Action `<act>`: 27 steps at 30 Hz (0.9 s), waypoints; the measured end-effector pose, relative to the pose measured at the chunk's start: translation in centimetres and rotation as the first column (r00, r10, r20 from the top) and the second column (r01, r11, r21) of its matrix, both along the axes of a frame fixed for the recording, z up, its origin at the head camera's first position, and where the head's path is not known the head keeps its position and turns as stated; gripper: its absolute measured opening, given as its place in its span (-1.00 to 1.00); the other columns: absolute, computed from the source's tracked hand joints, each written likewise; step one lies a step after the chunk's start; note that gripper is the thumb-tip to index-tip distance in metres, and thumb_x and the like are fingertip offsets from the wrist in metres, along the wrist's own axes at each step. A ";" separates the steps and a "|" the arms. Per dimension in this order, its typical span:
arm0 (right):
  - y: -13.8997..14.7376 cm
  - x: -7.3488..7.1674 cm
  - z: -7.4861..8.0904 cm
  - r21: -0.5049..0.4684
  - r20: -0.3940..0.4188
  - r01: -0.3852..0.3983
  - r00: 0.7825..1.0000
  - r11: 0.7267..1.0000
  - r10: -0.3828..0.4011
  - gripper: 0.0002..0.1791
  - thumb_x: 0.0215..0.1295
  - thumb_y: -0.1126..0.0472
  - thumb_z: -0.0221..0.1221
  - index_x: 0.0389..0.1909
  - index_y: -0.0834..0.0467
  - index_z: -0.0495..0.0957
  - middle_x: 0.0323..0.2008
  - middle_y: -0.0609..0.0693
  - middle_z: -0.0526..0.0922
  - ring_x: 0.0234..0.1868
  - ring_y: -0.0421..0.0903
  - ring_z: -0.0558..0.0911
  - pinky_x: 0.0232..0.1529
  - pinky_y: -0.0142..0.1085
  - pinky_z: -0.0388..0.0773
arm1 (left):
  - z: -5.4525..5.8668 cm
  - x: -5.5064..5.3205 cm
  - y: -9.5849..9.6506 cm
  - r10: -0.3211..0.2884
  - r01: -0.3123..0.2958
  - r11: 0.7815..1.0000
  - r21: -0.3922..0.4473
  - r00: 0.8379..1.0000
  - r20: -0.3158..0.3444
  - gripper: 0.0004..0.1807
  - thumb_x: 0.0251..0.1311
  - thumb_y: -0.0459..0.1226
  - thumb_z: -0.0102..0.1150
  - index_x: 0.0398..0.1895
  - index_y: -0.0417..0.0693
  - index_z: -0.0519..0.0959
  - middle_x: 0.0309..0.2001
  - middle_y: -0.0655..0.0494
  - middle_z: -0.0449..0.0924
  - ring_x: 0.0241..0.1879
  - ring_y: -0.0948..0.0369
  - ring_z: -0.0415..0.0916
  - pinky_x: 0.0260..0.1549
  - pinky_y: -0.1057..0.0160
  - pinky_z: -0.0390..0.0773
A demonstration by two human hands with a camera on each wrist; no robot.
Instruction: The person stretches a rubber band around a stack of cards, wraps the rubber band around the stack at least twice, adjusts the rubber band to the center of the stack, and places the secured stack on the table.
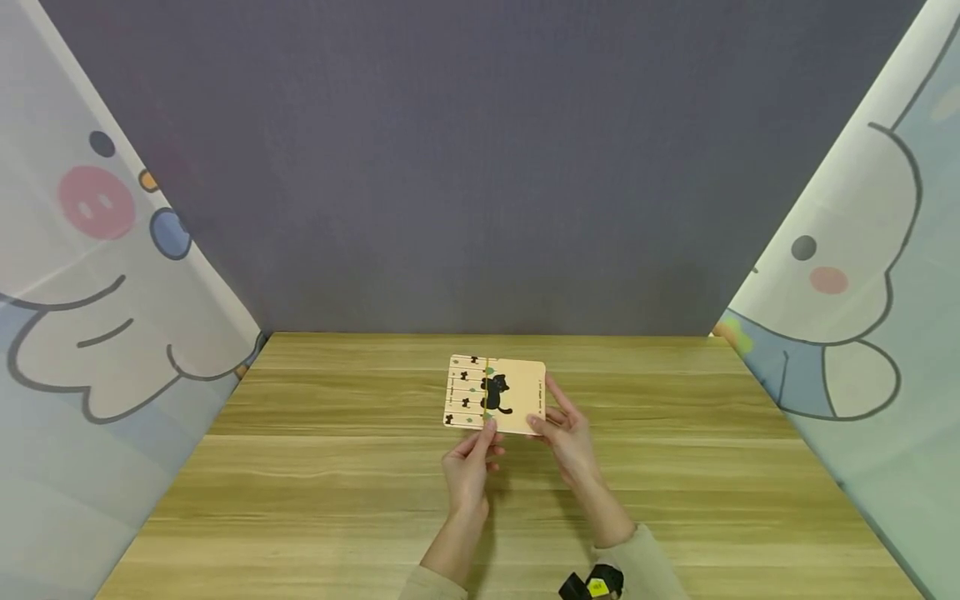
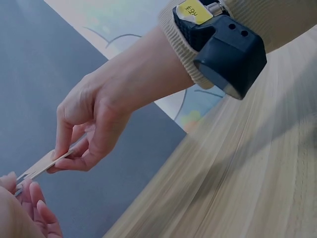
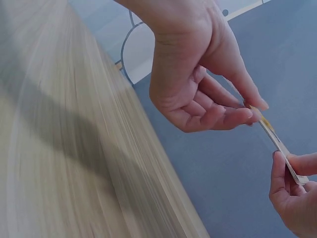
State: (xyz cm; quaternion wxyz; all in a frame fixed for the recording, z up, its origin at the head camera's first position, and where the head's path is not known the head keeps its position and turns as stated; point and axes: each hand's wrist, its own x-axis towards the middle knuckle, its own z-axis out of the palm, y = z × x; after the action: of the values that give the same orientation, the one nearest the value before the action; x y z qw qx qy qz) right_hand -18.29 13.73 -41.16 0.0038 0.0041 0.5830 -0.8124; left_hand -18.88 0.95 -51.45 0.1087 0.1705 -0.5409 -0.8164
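Observation:
A thin cream booklet (image 1: 525, 387) with a black cat print is held above the table in the head view. A narrow yellow band (image 1: 486, 392) crosses it, and small black cats on lines fill its left part. My left hand (image 1: 467, 475) pinches the near edge by the band, thumb on top. With thumb above and fingers beneath, my right hand (image 1: 572, 442) grips the right end. Seen edge-on in the right wrist view, the booklet (image 3: 280, 144) shows thin layers between left hand (image 3: 190, 74) and right hand (image 3: 297, 203).
Below the hands lies a wood-grain table (image 1: 315, 483). A dark grey panel (image 1: 480, 167) stands at its back, and cartoon-printed curtains (image 1: 90, 350) flank both sides. A black wrist-worn device (image 2: 233, 54) sits on the right sleeve.

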 end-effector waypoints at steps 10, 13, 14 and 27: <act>0.0 0.0 0.0 0.013 0.010 0.002 1.000 1.000 -0.002 -0.22 0.03 0.61 0.07 0.29 0.10 0.13 -0.38 0.12 0.56 -0.41 -0.14 0.57 -0.35 -0.31 0.56 | -0.4 -0.3 -0.3 0.059 -0.059 0.998 0.015 0.998 0.012 -0.58 -0.15 0.04 0.30 -0.44 -0.16 0.65 -0.46 -0.02 0.63 -0.60 0.20 0.53 -0.78 0.40 0.38; -0.2 0.1 0.0 0.019 0.006 0.011 1.000 1.000 -0.011 -0.23 0.01 0.61 0.07 0.28 0.09 0.15 -0.30 0.23 0.56 -0.39 -0.12 0.58 -0.35 -0.31 0.56 | 0.8 0.5 -0.2 0.030 -0.030 1.000 -0.006 0.999 -0.028 -0.63 -0.07 0.00 0.27 -0.45 -0.15 0.65 -0.48 0.03 0.63 -0.61 0.24 0.52 -0.77 0.42 0.37; -0.3 0.2 0.0 0.020 0.003 0.012 1.000 1.000 -0.012 -0.23 0.02 0.61 0.07 0.28 0.10 0.15 -0.26 0.27 0.55 -0.39 -0.12 0.59 -0.35 -0.31 0.56 | 1.6 0.9 -0.1 0.021 -0.021 1.000 -0.004 0.999 -0.026 -0.64 -0.05 -0.02 0.26 -0.46 -0.16 0.65 -0.50 0.04 0.63 -0.61 0.25 0.52 -0.77 0.41 0.37; -0.3 0.2 -0.1 0.025 -0.003 0.017 1.000 1.000 -0.017 -0.23 0.02 0.59 0.09 0.28 0.12 0.14 -0.27 0.24 0.56 -0.39 -0.12 0.59 -0.37 -0.32 0.56 | 6.1 3.1 0.1 0.037 -0.037 0.999 0.027 0.999 -0.004 -0.66 -0.02 -0.04 0.24 -0.48 -0.18 0.65 -0.51 0.04 0.62 -0.64 0.32 0.47 -0.74 0.43 0.36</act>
State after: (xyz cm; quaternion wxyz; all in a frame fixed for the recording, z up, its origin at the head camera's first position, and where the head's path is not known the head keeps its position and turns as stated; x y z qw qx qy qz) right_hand -18.08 13.41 -41.31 -0.0040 0.0083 0.5932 -0.8050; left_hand -15.77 1.07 -45.35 0.1227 0.1802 -0.5264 -0.8218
